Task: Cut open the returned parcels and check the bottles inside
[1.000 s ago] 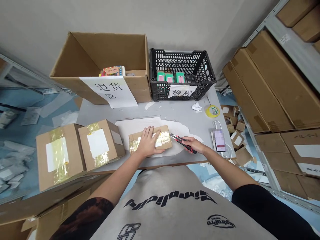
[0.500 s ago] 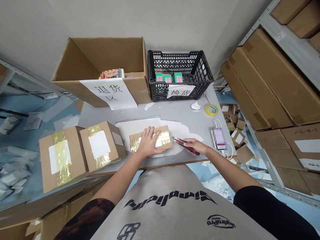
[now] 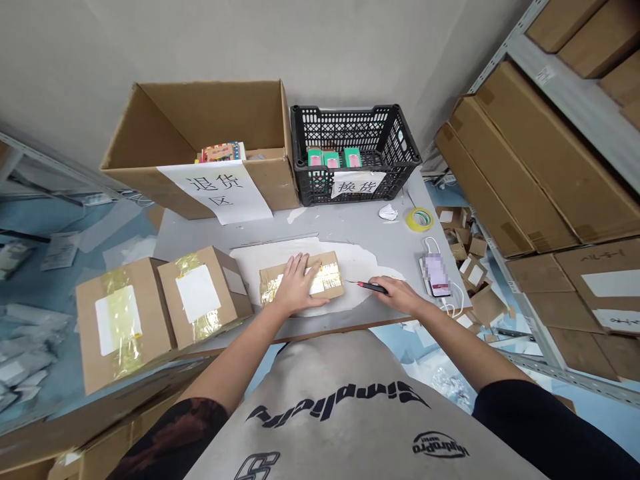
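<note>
A small cardboard box (image 3: 330, 267) with shiny yellowish tape and a white label lies on a white sheet (image 3: 357, 267) on the table. My left hand (image 3: 296, 287) rests on top of it, fingers stretched across the tape and thumb pointing right along the near side. My right hand (image 3: 397, 295) is closed around a red and black utility knife (image 3: 371, 287). The thin blade points left, its tip close to the box's right end; whether they touch I cannot tell.
Two taped cartons (image 3: 193, 293) stand left. At the back are a large open carton (image 3: 200, 180) holding colourful packages and a black crate (image 3: 355, 153) holding green-pink boxes. Right lie a tape roll (image 3: 419, 219), crumpled paper (image 3: 388, 212) and a phone (image 3: 436, 275) with white cable.
My right hand has turned the knife, so its handle appears narrower and lies more level, with the blade still by the box's right end. My left hand and the box stay put.
</note>
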A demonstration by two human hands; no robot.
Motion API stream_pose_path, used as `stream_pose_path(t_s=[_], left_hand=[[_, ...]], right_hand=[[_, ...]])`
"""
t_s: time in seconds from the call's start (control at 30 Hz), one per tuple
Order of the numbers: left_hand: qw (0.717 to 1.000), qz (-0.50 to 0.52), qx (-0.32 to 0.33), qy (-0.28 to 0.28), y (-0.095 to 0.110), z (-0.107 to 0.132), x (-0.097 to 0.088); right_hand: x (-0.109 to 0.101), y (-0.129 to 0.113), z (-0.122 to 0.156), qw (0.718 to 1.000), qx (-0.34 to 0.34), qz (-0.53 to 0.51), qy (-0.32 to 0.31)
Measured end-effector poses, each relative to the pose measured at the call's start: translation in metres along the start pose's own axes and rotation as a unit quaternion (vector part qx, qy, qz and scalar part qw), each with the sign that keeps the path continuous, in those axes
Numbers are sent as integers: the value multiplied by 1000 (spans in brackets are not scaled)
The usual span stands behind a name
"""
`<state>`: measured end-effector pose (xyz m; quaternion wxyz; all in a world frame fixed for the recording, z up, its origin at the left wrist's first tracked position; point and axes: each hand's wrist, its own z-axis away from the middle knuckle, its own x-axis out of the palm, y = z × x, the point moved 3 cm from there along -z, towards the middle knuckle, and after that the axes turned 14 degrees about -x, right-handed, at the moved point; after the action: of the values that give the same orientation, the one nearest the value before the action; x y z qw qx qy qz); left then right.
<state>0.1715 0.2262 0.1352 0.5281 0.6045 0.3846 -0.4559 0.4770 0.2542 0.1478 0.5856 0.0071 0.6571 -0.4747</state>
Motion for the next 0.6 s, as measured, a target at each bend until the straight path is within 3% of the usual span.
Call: stream_pose_path(t_s=[0.23,0.6], left_hand=[[999,4,48,-22,1,-10,-3],[997,5,70,-43,4,-14,-2]], right_hand=[[3,12,-10,974,-56,215,-48],[-24,21,-37,935,-173,301,-67]])
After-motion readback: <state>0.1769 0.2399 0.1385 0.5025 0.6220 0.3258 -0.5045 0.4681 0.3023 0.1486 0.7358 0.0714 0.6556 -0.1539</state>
